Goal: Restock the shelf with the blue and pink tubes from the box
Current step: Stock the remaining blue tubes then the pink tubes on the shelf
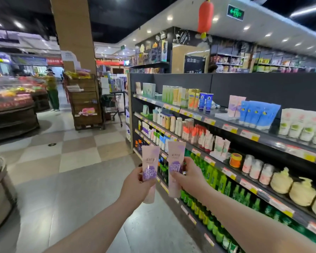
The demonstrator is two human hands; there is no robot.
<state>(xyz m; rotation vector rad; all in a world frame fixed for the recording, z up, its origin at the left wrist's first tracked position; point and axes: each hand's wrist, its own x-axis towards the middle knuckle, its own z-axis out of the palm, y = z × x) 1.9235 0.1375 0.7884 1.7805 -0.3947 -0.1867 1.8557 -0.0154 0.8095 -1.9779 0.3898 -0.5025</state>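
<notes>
My left hand [135, 187] grips a pink tube with a purple label [150, 161], held upright in front of me. Right beside it, my right hand [188, 177] grips a second pink tube [175, 157], also upright, the two tubes almost side by side. Both are raised in the aisle in front of the dark shelf unit [244, 130] on my right. On its top shelf stand a few pink tubes [235, 105] next to a row of blue tubes [257, 114]. The box is not in view.
The shelf unit runs along the right, full of bottles, tubes and jars with yellow price tags. Tiled aisle floor [71, 179] stretches ahead. A wooden crate rack [86, 103], a shopping cart [115, 105] and a pillar [73, 31] stand ahead; a person [53, 88] stands by produce at left.
</notes>
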